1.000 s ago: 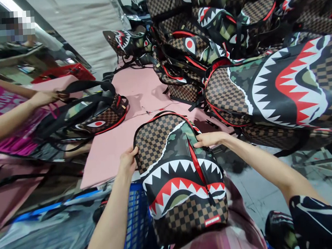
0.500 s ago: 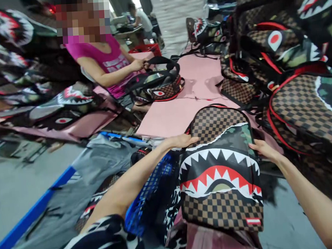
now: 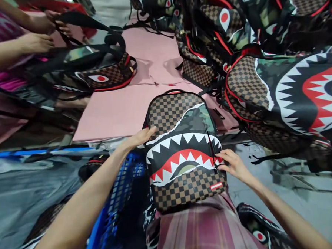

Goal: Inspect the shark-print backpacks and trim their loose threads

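A brown-checkered backpack with a camouflage patch and a shark mouth (image 3: 184, 149) leans from my lap onto the edge of the pink table (image 3: 121, 112). My left hand (image 3: 140, 137) lies flat against the bag's upper left side, fingers stretched out. My right hand (image 3: 232, 165) is at the bag's lower right edge, fingers pinched at the red zipper line there. What the fingertips hold is too small to name.
A heap of the same shark backpacks (image 3: 278, 85) fills the right and back of the table. Across the table on the left, another person's hands (image 3: 35, 33) hold the straps of a backpack (image 3: 96, 68). A blue plastic crate (image 3: 117, 201) stands by my left knee.
My right hand has slid down from the bag's upper right corner to its lower right edge. The left hand has stayed on the bag's upper left side. The view has swung about.
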The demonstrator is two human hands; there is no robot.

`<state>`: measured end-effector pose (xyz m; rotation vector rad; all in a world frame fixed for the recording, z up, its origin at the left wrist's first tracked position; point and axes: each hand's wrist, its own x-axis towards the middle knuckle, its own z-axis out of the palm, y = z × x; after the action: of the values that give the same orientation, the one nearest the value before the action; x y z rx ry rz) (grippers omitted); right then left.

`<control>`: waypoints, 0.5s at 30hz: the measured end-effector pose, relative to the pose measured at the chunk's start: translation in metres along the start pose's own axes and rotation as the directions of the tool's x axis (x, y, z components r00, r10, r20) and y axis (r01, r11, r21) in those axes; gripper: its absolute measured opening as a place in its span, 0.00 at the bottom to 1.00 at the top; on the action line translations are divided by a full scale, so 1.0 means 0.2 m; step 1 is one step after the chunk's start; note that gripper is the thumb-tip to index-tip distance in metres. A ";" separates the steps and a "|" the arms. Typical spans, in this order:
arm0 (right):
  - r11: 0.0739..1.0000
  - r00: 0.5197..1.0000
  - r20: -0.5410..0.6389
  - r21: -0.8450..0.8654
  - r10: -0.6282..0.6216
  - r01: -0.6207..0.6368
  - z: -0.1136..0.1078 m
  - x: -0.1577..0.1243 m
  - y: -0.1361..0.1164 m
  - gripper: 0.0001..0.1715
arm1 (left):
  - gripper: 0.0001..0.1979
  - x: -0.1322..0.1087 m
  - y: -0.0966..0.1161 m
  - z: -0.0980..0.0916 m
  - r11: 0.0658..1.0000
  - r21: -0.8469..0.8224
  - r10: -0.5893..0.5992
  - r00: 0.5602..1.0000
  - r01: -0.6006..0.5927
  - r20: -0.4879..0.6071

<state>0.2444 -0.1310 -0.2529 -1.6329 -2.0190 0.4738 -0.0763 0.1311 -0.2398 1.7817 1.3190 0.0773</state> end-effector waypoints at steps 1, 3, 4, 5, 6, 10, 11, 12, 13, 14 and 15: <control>1.000 1.000 0.025 -0.017 -0.014 0.014 0.01 -0.02 -0.02 0.22 | 0.29 0.01 0.00 0.00 0.998 0.067 -0.002 1.000 0.001 0.017; 0.998 0.995 0.090 -0.043 -0.050 0.054 0.02 -0.04 -0.05 0.22 | 0.30 0.01 0.00 -0.02 0.984 0.180 -0.002 1.000 0.000 0.014; 0.996 0.990 0.121 -0.049 -0.071 0.077 0.02 -0.05 -0.06 0.24 | 0.29 0.00 0.00 -0.02 0.978 0.206 -0.006 1.000 0.011 -0.026; 0.994 0.985 0.145 -0.049 -0.091 0.099 0.02 -0.06 -0.06 0.26 | 0.29 -0.02 0.01 -0.02 0.976 0.217 -0.002 0.996 0.022 -0.091; 0.992 0.982 0.157 -0.048 -0.108 0.117 0.02 -0.07 -0.06 0.28 | 0.28 -0.05 0.02 -0.01 0.975 0.222 0.020 0.981 0.024 -0.193; 0.989 0.988 0.077 -0.043 -0.136 0.140 0.06 -0.08 -0.02 0.16 | 0.22 -0.25 0.14 0.24 0.887 0.372 0.448 0.708 -0.274 -0.546; 0.991 0.991 0.031 -0.028 -0.132 0.133 0.08 -0.07 -0.02 0.14 | 0.20 -0.31 0.18 0.36 0.772 0.442 0.630 0.642 -0.456 -0.437; 0.993 0.993 -0.024 -0.003 -0.115 0.115 0.09 -0.06 -0.01 0.12 | 0.19 -0.38 0.23 0.49 0.597 0.462 0.795 0.560 -0.656 -0.234; 0.996 0.994 -0.080 0.029 -0.080 0.082 0.10 -0.03 -0.01 0.11 | 0.17 -0.44 0.27 0.63 0.489 0.449 0.860 0.499 -0.747 -0.106; 0.997 0.991 -0.127 0.060 -0.032 0.040 0.11 0.00 -0.01 0.10 | 0.15 -0.49 0.30 0.76 0.413 0.435 0.892 0.451 -0.800 -0.018; 0.997 0.987 -0.160 0.083 0.020 -0.006 0.11 0.04 -0.02 0.09 | 0.14 -0.53 0.33 0.88 0.333 0.413 0.914 0.398 -0.848 0.081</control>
<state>0.2279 -0.1227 -0.2675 -1.5827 -1.8480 0.4108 0.0173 -0.0617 -0.2557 2.7423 0.2443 0.6321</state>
